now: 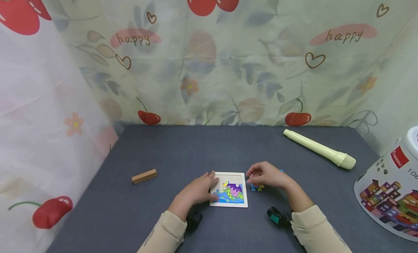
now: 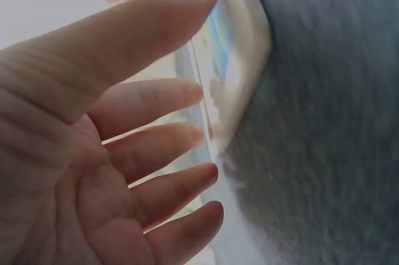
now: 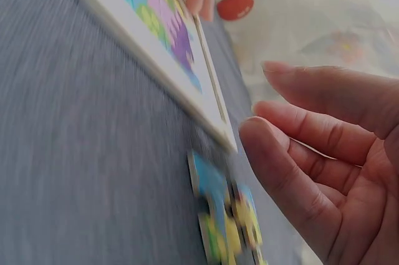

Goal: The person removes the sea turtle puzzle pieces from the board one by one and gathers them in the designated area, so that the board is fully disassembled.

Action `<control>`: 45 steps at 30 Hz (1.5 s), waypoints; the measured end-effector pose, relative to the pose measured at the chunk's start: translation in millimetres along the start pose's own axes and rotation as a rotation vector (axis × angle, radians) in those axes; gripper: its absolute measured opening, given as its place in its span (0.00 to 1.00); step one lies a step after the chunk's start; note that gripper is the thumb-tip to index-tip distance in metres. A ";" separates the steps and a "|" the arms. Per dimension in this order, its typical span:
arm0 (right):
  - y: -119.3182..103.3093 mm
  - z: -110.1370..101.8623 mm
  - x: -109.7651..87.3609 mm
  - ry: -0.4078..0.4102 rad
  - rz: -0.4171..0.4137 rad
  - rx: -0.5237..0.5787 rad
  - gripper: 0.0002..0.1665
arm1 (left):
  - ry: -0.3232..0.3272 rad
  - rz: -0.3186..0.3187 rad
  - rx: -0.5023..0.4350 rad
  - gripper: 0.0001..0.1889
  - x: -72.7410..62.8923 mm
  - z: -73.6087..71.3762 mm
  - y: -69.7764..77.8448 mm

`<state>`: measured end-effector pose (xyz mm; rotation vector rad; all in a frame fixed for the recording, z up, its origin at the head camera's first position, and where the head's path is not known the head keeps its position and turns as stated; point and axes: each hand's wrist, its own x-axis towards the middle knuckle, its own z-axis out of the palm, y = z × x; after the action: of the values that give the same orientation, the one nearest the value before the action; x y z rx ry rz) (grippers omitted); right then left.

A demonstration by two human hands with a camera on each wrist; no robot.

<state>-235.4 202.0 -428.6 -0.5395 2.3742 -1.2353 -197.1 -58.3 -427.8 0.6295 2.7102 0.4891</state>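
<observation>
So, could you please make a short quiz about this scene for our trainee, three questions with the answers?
1. Fill in: in the head view, loose puzzle pieces lie to the ____ of the puzzle tray.

2. True or false: the puzzle tray is completely filled.

3. Which lies left of the puzzle tray in the head view?
A) white tub
B) wooden block
C) pale yellow stick

Key: 1. right; 2. false, its upper part shows bare; 3. B.
</observation>
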 end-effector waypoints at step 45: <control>-23.8 41.5 36.5 -0.068 -0.022 0.065 0.09 | -0.116 0.125 0.143 0.28 -25.7 7.1 29.3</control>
<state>-241.1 142.7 -437.1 -0.5792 2.2699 -1.2779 -161.8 -43.8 -416.8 0.8424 2.6233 0.2797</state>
